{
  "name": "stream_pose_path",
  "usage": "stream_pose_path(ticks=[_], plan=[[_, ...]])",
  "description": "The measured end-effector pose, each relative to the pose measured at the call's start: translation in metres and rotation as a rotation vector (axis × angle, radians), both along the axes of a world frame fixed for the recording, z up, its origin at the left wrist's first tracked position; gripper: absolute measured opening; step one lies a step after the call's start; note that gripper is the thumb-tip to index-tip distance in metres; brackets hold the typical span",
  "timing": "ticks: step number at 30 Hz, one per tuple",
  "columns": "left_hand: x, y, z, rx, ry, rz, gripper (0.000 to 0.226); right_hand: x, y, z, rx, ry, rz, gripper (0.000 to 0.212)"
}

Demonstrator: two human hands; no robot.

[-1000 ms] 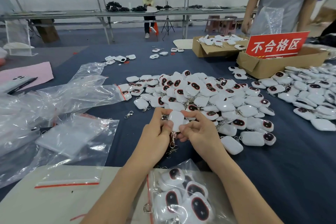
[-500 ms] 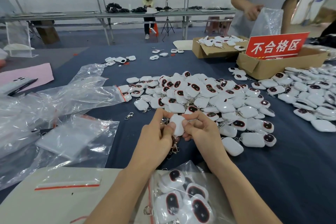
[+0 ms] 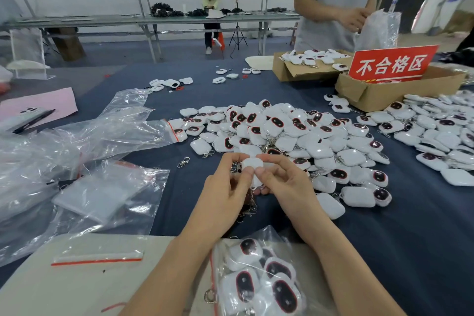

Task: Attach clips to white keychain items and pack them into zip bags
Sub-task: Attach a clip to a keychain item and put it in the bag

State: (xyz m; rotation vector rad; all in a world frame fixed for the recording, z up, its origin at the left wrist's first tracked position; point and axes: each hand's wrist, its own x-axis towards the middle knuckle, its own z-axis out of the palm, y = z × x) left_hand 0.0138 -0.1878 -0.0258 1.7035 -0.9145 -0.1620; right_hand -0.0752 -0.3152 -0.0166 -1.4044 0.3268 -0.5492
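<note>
Left hand (image 3: 225,187) and right hand (image 3: 279,182) both pinch one white keychain (image 3: 252,163) mid-frame over the counter (image 3: 384,238). Its clip (image 3: 250,206) possibly dangles below, mostly hidden. Loose pile (image 3: 295,136) at 1 o'clock, filled zip bag (image 3: 256,277) at 6.

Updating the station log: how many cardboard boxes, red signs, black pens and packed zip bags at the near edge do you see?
cardboard boxes: 2
red sign: 1
black pen: 1
packed zip bag: 1
Total: 5
</note>
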Motion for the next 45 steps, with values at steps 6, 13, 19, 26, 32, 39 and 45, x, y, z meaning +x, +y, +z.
stream_pose_path(ticks=[6,13,19,26,32,39,45], plan=[[-0.002,0.0,0.002,-0.034,0.109,-0.072,0.011,0.001,-0.004,-0.002,-0.025,0.037,-0.004,0.014],[-0.001,0.0,0.002,-0.022,0.097,-0.03,0.002,0.002,-0.003,-0.003,-0.048,0.021,-0.013,0.014],[-0.001,-0.001,0.003,-0.057,0.065,-0.084,0.018,0.003,0.001,-0.004,-0.054,0.004,-0.116,0.017],[-0.002,-0.004,0.003,-0.046,0.102,-0.049,0.022,0.005,0.005,-0.005,-0.024,-0.022,-0.015,0.021],[0.002,-0.001,0.008,-0.095,0.16,0.051,0.021,0.007,0.006,-0.006,0.033,-0.034,0.11,0.025],[0.004,-0.002,0.007,-0.085,0.193,0.032,0.034,0.007,0.007,-0.004,0.09,-0.019,0.01,0.025],[0.005,-0.003,0.004,-0.041,0.192,0.074,0.017,0.007,0.005,-0.006,0.089,0.0,-0.015,0.019]])
